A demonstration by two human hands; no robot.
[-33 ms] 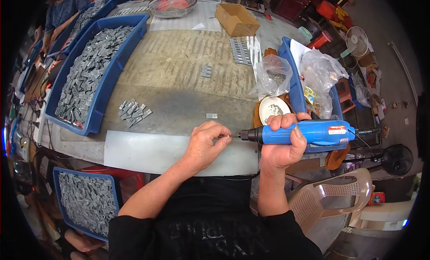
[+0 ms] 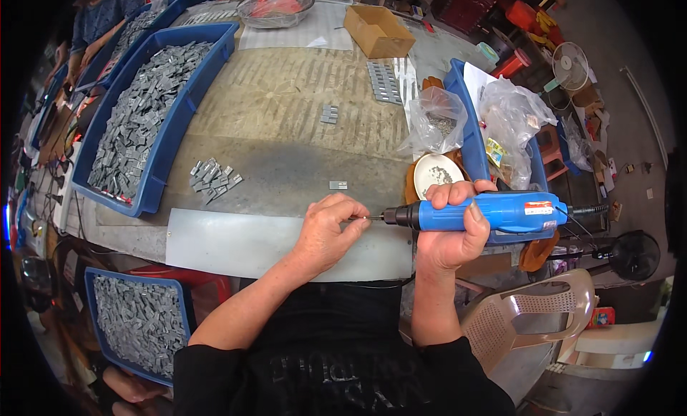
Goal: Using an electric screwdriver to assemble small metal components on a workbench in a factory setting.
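My right hand (image 2: 452, 237) is wrapped around a blue electric screwdriver (image 2: 494, 213), held level with its bit pointing left. The thumb and fingertips of my left hand (image 2: 330, 233) are pinched together at the tip of the bit (image 2: 376, 218). A tiny bright spot shows there, but what the fingers hold is too small to make out. Just beyond my left hand, a single small grey metal piece (image 2: 338, 185) lies flat on the table. A loose pile of similar grey pieces (image 2: 213, 180) is farther left. Beside the screwdriver stands a white dish (image 2: 434, 170) with small metal bits, perhaps screws.
Blue bins of grey pieces stand at the left (image 2: 187, 94) and lower left (image 2: 187, 301). A pale board (image 2: 215, 237) lies along the table's near edge. Rows of pieces (image 2: 384, 82) sit near a cardboard box (image 2: 378, 33). A plastic chair (image 2: 501, 323) is at my right; another person (image 2: 107, 18) sits far left.
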